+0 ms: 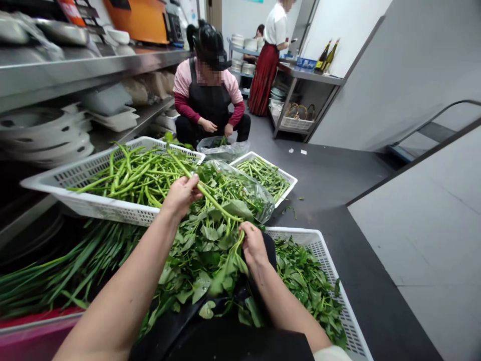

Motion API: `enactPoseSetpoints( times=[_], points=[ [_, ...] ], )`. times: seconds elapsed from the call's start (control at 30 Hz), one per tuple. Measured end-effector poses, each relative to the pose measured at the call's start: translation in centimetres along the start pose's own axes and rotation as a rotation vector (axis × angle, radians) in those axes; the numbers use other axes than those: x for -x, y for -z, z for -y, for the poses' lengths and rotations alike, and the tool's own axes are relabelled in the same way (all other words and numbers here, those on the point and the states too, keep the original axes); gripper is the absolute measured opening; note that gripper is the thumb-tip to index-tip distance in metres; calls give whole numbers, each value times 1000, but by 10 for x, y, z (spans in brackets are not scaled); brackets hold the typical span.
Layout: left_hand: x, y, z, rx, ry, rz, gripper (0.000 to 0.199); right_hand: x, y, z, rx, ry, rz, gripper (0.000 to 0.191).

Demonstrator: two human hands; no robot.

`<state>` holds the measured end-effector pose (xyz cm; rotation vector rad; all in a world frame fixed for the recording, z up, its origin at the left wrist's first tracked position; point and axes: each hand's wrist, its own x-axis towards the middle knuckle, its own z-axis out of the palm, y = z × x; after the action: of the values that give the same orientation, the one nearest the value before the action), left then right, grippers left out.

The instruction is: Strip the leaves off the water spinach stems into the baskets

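Note:
A long green stem of leafy greens stretches between my two hands. My left hand is closed around its upper part, fingers pinched. At the lower end, my right hand pinches the stem where leaves hang down. Beneath both hands lies a heap of loose leafy greens, spilling over my lap. Beyond my left hand, a white basket holds long, thin green pods or stalks. To the right of my right hand, another white basket contains leaves.
A smaller white basket of cut stems sits ahead beside a clear plastic bag. A co-worker crouches opposite, hands over another bag. Long green scallion-like leaves lie left, below steel shelves. A white panel borders the right.

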<state>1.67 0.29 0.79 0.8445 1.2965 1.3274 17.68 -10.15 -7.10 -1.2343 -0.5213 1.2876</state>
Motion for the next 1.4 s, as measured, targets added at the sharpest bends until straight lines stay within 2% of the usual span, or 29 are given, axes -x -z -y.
enactPoseSetpoints(
  times=[0.07,0.1,0.2,0.27,0.33,0.43,0.5,0.57,0.67,0.73,0.83,0.9,0.97,1.0,1.07,1.13,1.17,1.23,1.27,1.3,1.37,1.4],
  points=[
    [5,-3,-2,-26,-10,12,19,-10,11,10,-154,96,-92,19],
    [7,-4,-4,-16,-16,-3,19,-13,17,16,-214,98,-125,20],
    [12,-6,-11,23,-30,-70,20,-15,29,37,-327,-13,-166,24],
    [14,-7,-15,11,-24,-62,20,-8,31,50,-324,28,-61,27],
    [15,-7,-17,-26,-16,-31,20,3,27,61,-203,173,126,26],
    [16,-8,-16,-49,-4,-11,19,13,12,72,235,379,394,18],
    [17,-9,-14,-42,7,7,18,12,-1,74,526,474,516,12],
    [17,-10,-12,-35,11,39,18,6,-12,69,676,478,606,12],
    [20,-10,-7,-45,-6,68,20,-8,-24,51,626,318,676,20],
    [23,-9,-2,-37,-37,34,21,-20,-26,38,406,148,533,22],
    [29,-6,5,17,-96,-47,23,-38,-9,29,78,-36,196,31],
    [33,-1,8,24,-83,-19,26,-46,19,32,6,-47,102,36],
    [36,4,9,6,-10,55,26,-47,60,40,23,-3,62,37],
    [38,7,9,0,36,92,25,-45,82,44,83,37,34,35],
    [39,13,12,4,123,158,24,-38,123,53,349,100,-32,35],
    [39,17,18,13,198,232,27,-25,149,61,687,157,-93,36],
    [40,18,23,16,228,268,30,-18,153,64,818,194,-115,35],
    [41,19,32,1,266,315,37,1,141,66,911,240,-56,36],
    [43,18,37,-21,273,329,39,10,126,64,862,221,48,41],
    [45,17,40,-54,269,338,41,19,108,60,767,163,195,47],
    [51,15,44,-158,224,355,44,32,65,46,502,-68,569,65],
    [55,14,44,-222,186,362,45,35,44,37,408,-152,655,69]
  ],
)
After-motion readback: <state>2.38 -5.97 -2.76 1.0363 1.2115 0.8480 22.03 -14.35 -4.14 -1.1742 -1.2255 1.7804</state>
